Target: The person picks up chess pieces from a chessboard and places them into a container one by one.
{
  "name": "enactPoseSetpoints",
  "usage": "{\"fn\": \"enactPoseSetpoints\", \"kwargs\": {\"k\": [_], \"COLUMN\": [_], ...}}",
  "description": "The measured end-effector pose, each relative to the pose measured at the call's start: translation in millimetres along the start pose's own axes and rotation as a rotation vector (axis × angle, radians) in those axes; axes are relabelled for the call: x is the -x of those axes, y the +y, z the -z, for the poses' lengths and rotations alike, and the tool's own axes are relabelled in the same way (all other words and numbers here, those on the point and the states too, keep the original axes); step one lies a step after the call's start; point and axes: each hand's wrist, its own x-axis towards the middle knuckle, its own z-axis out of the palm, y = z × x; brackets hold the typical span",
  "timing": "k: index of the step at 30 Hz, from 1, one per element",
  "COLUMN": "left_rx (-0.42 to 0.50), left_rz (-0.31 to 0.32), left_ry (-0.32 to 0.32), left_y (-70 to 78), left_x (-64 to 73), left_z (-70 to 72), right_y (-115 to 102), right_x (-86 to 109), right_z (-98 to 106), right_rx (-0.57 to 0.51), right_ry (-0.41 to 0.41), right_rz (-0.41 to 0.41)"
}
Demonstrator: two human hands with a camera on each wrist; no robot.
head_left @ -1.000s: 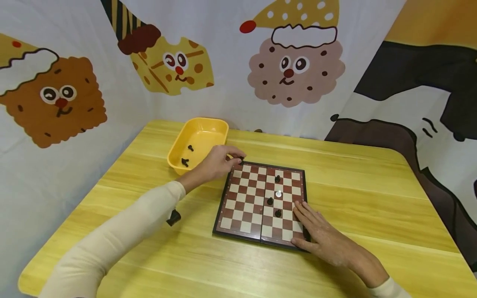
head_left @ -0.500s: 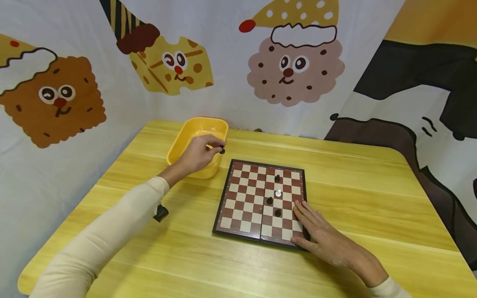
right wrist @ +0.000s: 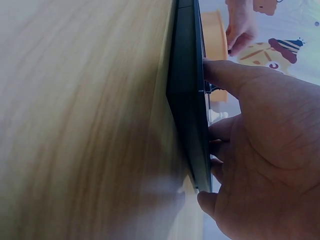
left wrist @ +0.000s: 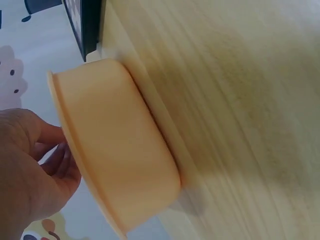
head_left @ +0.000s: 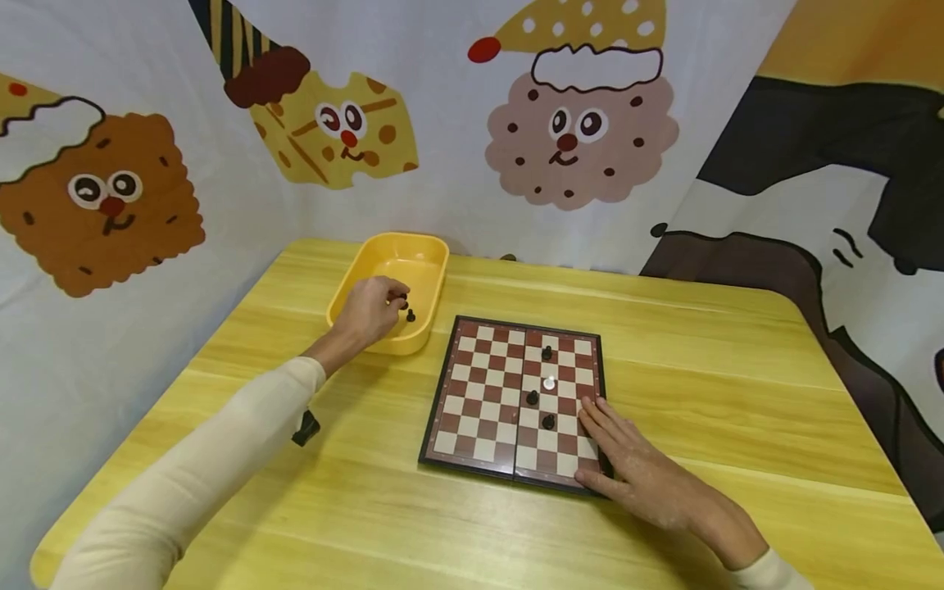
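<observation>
My left grip [head_left: 365, 310] pinches a black chess piece [head_left: 402, 301] over the yellow tray [head_left: 401, 345], while my right grip [head_left: 640, 469], loose and straight-fingered, rests on the chessboard [head_left: 479, 401] on the desk [head_left: 701, 369].

At 10 o'clock from the chessboard [head_left: 509, 401], the dark piece [head_left: 403, 302] pinched by your left hand [head_left: 365, 312] is too small to identify. Your right hand [head_left: 649, 475] hides part of the chessboard's 4 o'clock edge; the head view cuts your left sleeve [head_left: 192, 475] at 8.
</observation>
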Motion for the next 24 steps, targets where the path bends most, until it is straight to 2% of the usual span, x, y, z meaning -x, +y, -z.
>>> {"fn": "enactPoseSetpoints", "kwargs": {"k": [6,10,14,17,24], "left_rx": [0.001,0.039,0.078,0.102,0.183], "left_rz": [0.025,0.022,-0.025,-0.071,-0.126], "left_ry": [-0.011,0.025,0.094,0.123,0.143], "left_y": [-1.6,0.6,8.1,19.0,42.0], "left_x": [0.4,1.3,3.9,6.7,11.5], "left_z": [-0.9,-0.5,-0.7,-2.7,-9.3], "right_y": [0.3,0.7,1.8,2.6,3.3], "right_x": [1.4,1.6,0.7,0.3,0.1], "right_z": [-1.2,-0.5,0.9,1.6,1.2], "right_rx": [0.007,0.022,0.034,0.027,0.018], "right_ry": [0.001,0.002,0.004,0.004,-0.002], "right_rz": [0.001,0.001,0.01,0.008,0.003]}}
